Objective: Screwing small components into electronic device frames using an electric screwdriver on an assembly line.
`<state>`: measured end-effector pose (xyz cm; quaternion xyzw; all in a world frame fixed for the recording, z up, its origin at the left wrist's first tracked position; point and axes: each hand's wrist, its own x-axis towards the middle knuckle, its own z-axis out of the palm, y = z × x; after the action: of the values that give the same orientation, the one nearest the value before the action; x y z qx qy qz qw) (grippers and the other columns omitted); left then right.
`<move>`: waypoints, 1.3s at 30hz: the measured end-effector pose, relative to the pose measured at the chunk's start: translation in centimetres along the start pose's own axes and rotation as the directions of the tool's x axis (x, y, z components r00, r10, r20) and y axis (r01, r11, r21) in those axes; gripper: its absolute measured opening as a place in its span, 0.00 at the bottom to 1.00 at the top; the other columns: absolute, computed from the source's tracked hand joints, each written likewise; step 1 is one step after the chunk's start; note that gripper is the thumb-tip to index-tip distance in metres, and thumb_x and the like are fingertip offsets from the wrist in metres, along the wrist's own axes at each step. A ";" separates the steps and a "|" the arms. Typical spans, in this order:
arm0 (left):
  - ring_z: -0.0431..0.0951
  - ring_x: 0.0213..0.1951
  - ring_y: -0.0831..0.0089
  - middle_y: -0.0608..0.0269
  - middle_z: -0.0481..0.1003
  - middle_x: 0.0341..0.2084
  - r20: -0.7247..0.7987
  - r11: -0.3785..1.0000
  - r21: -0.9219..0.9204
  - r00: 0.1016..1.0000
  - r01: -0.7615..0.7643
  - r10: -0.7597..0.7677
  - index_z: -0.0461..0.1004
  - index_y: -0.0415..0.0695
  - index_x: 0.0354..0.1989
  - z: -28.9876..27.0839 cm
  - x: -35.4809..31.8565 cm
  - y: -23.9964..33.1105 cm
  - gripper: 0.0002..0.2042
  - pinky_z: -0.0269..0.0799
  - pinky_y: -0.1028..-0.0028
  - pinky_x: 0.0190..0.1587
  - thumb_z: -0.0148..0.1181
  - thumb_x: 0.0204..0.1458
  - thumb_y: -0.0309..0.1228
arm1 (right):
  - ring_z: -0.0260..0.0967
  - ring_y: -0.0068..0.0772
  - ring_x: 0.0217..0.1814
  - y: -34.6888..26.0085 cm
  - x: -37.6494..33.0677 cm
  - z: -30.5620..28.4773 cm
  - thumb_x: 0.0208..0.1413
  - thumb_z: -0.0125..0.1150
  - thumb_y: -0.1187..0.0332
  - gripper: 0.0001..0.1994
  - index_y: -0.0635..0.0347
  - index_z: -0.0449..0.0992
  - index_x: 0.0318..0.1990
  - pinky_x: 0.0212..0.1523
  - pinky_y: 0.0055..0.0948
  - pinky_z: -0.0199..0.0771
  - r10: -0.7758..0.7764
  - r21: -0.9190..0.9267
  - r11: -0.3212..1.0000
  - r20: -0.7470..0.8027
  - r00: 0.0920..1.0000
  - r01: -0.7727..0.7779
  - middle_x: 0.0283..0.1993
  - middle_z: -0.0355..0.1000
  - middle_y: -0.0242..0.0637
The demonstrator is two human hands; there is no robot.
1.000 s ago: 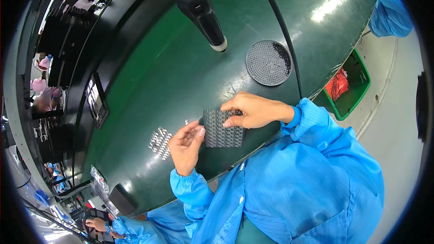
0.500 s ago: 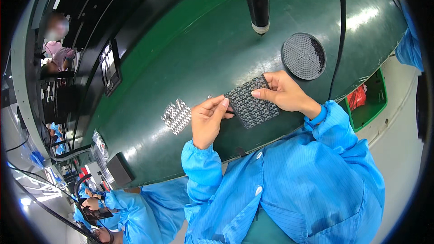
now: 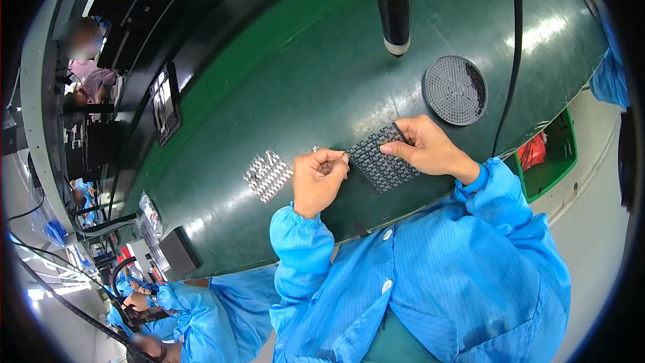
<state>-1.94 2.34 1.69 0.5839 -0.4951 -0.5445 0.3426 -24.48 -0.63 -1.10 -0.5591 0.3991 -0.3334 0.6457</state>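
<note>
A dark square tray (image 3: 384,161), covered with rows of small light and dark pieces, is tilted above the green table. My right hand (image 3: 430,150) grips its far right corner, thumb on top and fingers along the edge. At the tray's left corner, my left hand (image 3: 318,179) is closed in a pinch of thumb and forefinger; whatever lies between those fingertips is too small to make out. Just left of that hand, many small silvery metal pieces (image 3: 269,176) lie in a flat cluster, with a few more (image 3: 316,150) behind the hand.
A round grey dish (image 3: 455,91) with a grid base and small black parts sits at the back right. A black cylindrical tool (image 3: 395,10) hangs above the table, beside a black cable (image 3: 516,47). A green bin (image 3: 552,154) holding red plastic stands right. Another person's blue sleeve (image 3: 195,316) is lower left.
My left fingers have curled from lying along the tray's left edge into a tight pinch at its corner. My right hand keeps its grip. The whole view has shifted slightly.
</note>
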 end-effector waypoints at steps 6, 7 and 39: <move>0.70 0.21 0.87 0.70 0.74 0.18 -0.113 0.999 0.026 0.993 -0.021 0.024 0.77 0.32 0.31 1.2 0.1 -0.9 0.04 0.62 0.86 0.24 0.58 0.51 0.20 | 0.54 0.32 0.13 -3.4 -0.6 0.3 0.50 0.63 0.71 0.12 0.68 0.67 0.23 0.16 0.33 0.52 -0.090 -0.348 0.935 -0.022 0.996 0.077 0.12 0.58 0.45; 0.70 0.21 0.87 0.70 0.74 0.18 -0.115 0.999 0.024 0.993 -0.021 0.024 0.77 0.32 0.31 1.4 0.1 -1.3 0.04 0.62 0.86 0.24 0.58 0.51 0.20 | 0.57 0.38 0.13 -4.0 -0.8 0.7 0.50 0.63 0.71 0.12 0.68 0.67 0.23 0.17 0.34 0.54 -0.102 -0.391 0.917 -0.037 0.994 0.079 0.13 0.59 0.48; 0.73 0.26 0.81 0.64 0.74 0.25 -0.129 0.984 -0.086 0.981 -0.157 0.145 0.75 0.33 0.33 0.8 -1.0 -0.4 0.06 0.71 0.81 0.29 0.58 0.55 0.25 | 0.58 0.10 0.23 -3.6 -1.2 0.9 0.53 0.61 0.78 0.04 0.69 0.71 0.31 0.20 0.19 0.58 -0.050 -0.144 0.989 -0.094 0.994 0.036 0.20 0.67 0.28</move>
<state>-2.51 3.48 1.43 0.5598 -0.4893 -0.5033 0.4404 -24.16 0.26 2.70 -0.5952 0.4408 -0.3449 0.5766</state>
